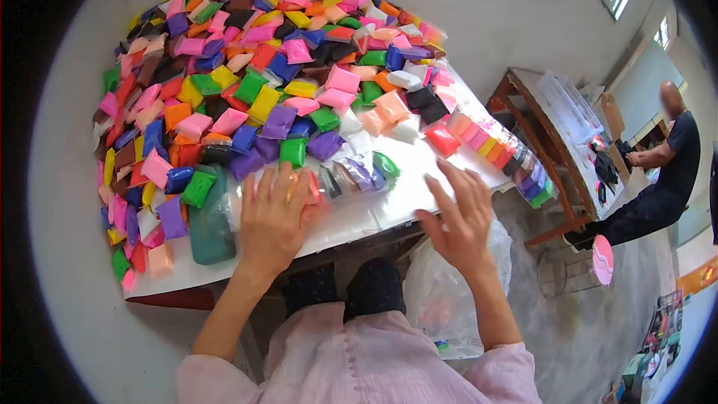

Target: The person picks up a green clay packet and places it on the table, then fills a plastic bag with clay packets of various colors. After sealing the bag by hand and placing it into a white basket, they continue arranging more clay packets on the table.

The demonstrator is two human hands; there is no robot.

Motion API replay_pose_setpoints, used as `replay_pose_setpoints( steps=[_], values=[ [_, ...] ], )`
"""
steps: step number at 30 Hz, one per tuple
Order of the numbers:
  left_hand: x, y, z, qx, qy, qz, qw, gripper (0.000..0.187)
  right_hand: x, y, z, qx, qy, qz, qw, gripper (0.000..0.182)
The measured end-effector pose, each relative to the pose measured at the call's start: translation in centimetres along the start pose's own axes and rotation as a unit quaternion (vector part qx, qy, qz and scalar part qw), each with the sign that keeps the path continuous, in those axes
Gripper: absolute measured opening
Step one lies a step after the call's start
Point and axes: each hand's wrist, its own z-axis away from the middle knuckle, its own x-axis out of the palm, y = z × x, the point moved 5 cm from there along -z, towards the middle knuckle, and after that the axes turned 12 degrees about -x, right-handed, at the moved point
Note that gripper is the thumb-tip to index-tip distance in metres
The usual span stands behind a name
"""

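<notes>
A large heap of small soft packets in many colours covers most of the white table. Near the front edge lies a clear plastic sleeve with several packets in a row inside. My left hand rests palm down on the sleeve's left end, fingers stretched out; a blurred red-orange packet shows beside its thumb. My right hand hovers with fingers apart at the table's front edge, right of the sleeve, holding nothing. A single red packet lies just beyond it.
A dark green box stands left of my left hand. Filled sleeves of packets lie at the table's right end. Below my right hand hangs a clear plastic bag. Further right are a wooden table, a pink-topped stool and another person.
</notes>
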Motion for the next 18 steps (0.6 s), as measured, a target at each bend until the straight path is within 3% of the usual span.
replay_pose_setpoints(
  steps=[3,5,8,9,12,13,16,18],
  values=[
    [0.0,1.5,-0.4,0.036,-0.006,0.056,0.998,0.058,2.5,-1.8,-5.5,-0.073,-0.085,-0.087,0.99,0.084],
    [0.1,2.2,-1.0,0.061,-0.034,0.115,0.991,0.064,5.0,-1.9,-6.8,-0.069,-0.147,-0.116,0.98,0.079],
    [0.0,0.3,-1.3,-0.041,-0.011,0.157,0.987,0.067,7.4,-1.1,-5.7,-0.027,-0.263,-0.124,0.956,0.073],
    [-0.4,-1.0,-1.1,-0.065,-0.005,0.089,0.994,0.072,7.7,-0.8,-5.1,-0.011,-0.298,-0.124,0.946,0.07],
    [-0.9,-3.5,-0.4,-0.146,-0.083,0.116,0.979,0.069,6.5,-0.7,-4.6,-0.054,-0.226,-0.115,0.966,0.068],
    [-0.4,-4.4,0.1,-0.204,-0.14,0.183,0.952,0.069,6.3,-0.6,-4.6,-0.047,-0.23,-0.124,0.964,0.066],
    [-0.1,-5.0,0.6,-0.195,-0.132,0.236,0.943,0.074,5.5,-0.1,-4.3,-0.033,-0.217,-0.132,0.967,0.066],
    [0.7,-6.0,1.0,-0.261,-0.143,0.28,0.913,0.08,4.7,0.6,-3.9,-0.024,-0.216,-0.129,0.968,0.071]
  ],
)
